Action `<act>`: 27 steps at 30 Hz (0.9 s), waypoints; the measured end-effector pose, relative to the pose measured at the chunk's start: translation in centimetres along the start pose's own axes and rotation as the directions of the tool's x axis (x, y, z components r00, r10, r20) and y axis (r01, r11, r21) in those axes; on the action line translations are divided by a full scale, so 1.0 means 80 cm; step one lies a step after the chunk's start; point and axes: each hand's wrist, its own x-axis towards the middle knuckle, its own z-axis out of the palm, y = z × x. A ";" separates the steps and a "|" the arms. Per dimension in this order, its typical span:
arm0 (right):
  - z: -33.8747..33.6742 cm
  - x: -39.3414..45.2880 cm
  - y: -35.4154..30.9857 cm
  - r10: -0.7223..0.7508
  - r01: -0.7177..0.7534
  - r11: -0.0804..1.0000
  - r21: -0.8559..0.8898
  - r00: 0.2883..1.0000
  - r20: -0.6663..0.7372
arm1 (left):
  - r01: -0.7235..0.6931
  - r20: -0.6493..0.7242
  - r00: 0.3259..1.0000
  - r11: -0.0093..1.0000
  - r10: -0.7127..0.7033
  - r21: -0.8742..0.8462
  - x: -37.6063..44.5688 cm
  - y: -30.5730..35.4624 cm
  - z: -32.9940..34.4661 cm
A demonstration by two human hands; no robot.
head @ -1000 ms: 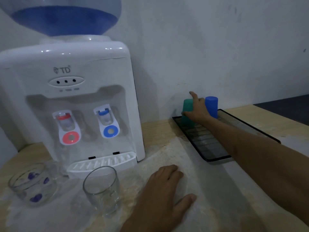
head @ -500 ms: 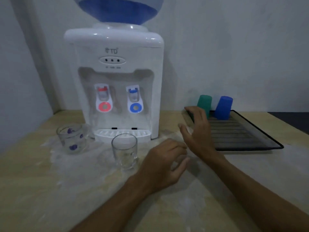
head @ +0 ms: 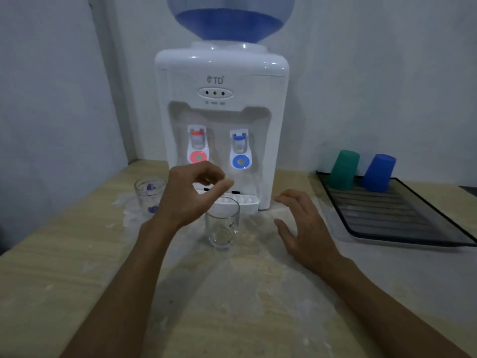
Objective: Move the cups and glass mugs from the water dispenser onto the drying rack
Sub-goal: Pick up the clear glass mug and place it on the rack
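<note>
A clear glass mug [head: 223, 224] stands upright on the table in front of the white water dispenser [head: 222, 120]. A second glass mug with purple flowers [head: 149, 196] stands to its left, partly behind my wrist. My left hand [head: 191, 195] hovers above and just left of the clear mug, fingers curled, holding nothing. My right hand [head: 300, 223] hovers open to the right of that mug, apart from it. A green cup [head: 344, 169] and a blue cup [head: 378, 172] stand upside down at the back of the dark drying rack [head: 402, 226].
The dispenser's drip tray [head: 245, 202] sticks out right behind the clear mug. A wall corner closes in the left side. The wooden table [head: 64, 267] has white smears around the mugs. The rack lies at the right, its front part bare.
My right hand left the green cup on the rack and drew back toward the clear mug. My left hand rose off the table to above the mug. The view pulled back.
</note>
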 end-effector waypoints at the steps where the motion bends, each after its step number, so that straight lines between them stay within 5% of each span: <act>1: -0.002 0.000 0.000 -0.005 0.005 1.000 0.002 1.000 -0.006 | 0.085 0.130 0.988 0.996 -0.080 -0.032 0.000 -0.005 -0.005; 5: -0.009 0.002 0.000 0.006 -0.006 1.000 0.005 0.999 -0.039 | 0.230 0.530 0.819 0.972 -0.221 0.049 -0.003 -0.023 -0.010; 10: -0.015 0.004 0.000 0.039 -0.037 0.999 0.034 0.998 -0.052 | 0.310 0.665 0.711 0.951 -0.229 -0.004 -0.005 -0.036 -0.007; 16: -0.020 0.004 0.005 0.070 -0.067 0.996 0.065 0.997 -0.037 | 0.248 0.572 0.798 0.969 -0.190 -0.025 -0.008 -0.029 0.007; 22: -0.022 0.004 -0.002 0.195 -0.174 0.950 0.259 0.979 -0.059 | 0.212 0.317 0.935 0.968 -0.160 -0.136 -0.018 0.008 0.056; 27: -0.028 0.007 -0.006 0.480 -0.477 0.609 0.634 0.858 0.184 | 0.229 0.165 0.967 0.942 -0.193 -0.244 -0.024 0.034 0.092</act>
